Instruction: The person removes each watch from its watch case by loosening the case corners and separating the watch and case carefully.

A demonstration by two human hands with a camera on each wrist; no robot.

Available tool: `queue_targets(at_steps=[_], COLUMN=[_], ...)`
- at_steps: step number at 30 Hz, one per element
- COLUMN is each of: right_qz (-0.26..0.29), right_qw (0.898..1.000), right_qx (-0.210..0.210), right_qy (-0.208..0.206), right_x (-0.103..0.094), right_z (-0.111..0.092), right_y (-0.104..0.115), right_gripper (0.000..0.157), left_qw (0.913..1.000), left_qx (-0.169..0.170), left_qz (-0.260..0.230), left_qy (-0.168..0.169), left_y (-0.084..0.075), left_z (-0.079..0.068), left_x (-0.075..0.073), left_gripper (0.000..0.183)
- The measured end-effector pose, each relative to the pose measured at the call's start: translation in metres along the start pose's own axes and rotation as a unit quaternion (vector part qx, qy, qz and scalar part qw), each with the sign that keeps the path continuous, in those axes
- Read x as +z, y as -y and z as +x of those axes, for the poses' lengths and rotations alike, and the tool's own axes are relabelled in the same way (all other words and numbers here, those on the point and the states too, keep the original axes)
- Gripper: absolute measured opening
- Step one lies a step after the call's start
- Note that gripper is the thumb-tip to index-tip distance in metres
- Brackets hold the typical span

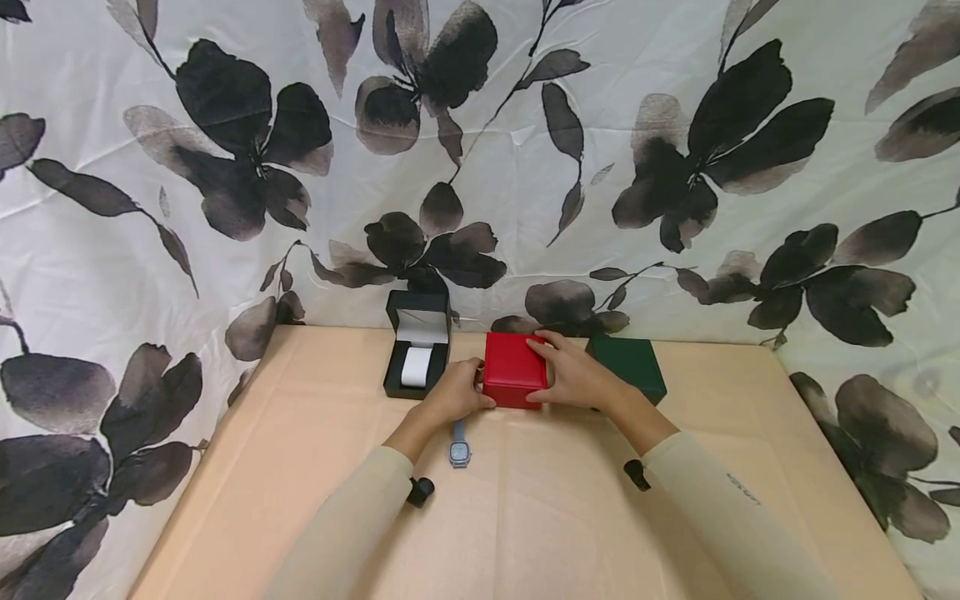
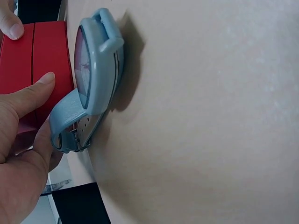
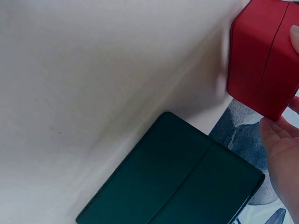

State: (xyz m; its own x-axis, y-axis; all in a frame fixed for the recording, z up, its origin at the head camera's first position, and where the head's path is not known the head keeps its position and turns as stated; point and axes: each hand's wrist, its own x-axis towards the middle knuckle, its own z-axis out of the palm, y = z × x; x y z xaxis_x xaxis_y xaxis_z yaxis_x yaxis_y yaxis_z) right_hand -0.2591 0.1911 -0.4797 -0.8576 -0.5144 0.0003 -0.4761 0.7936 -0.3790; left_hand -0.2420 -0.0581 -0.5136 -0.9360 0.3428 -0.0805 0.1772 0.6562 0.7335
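Observation:
A closed red box (image 1: 514, 367) with a thin seam round its sides stands between my two hands. My left hand (image 1: 456, 390) holds its left side, the thumb lying on the front face below the seam in the left wrist view. My right hand (image 1: 576, 372) grips the right side, thumb at the front and fingers reaching over the top and back edge. Close to the left hand lies a light blue wristwatch (image 1: 460, 450) with its strap buckled, larger in the left wrist view. What the box contains is hidden.
Left of the red box, a black watch box (image 1: 390, 379) stands with its lid raised, a white cushion (image 1: 416, 367) inside. A closed green box (image 1: 632, 367) sits to the right, partly behind the right hand. Behind the table (image 1: 510, 517) hangs a flowered cloth (image 1: 517, 167).

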Motion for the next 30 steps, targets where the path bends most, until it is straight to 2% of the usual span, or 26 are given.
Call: queue_targets(at_steps=[8,20,30], right_qz=[-0.002,0.011,0.022], right_qw=[1.0,1.0,1.0], right_qx=[-0.007,-0.01,-0.003], right_qy=[-0.008,-0.004,0.002], right_x=[-0.0018,-0.0042,-0.0087], right_z=[-0.0009,0.0012,0.0032], right_y=[0.0006,-0.002,-0.0019], right_gripper=[0.098,0.094,0.092], left_qw=[0.9999,0.9997,0.9996], left_qx=[0.002,0.002,0.01], left_qz=[0.013,0.025,0.025], left_qy=[0.004,0.007,0.005], left_y=[-0.0006,-0.0004,-0.0016], left_z=[0.0009,0.0014,0.0007], left_x=[-0.001,-0.0009,-0.0023], left_gripper=[0.058,0.041,0.039])
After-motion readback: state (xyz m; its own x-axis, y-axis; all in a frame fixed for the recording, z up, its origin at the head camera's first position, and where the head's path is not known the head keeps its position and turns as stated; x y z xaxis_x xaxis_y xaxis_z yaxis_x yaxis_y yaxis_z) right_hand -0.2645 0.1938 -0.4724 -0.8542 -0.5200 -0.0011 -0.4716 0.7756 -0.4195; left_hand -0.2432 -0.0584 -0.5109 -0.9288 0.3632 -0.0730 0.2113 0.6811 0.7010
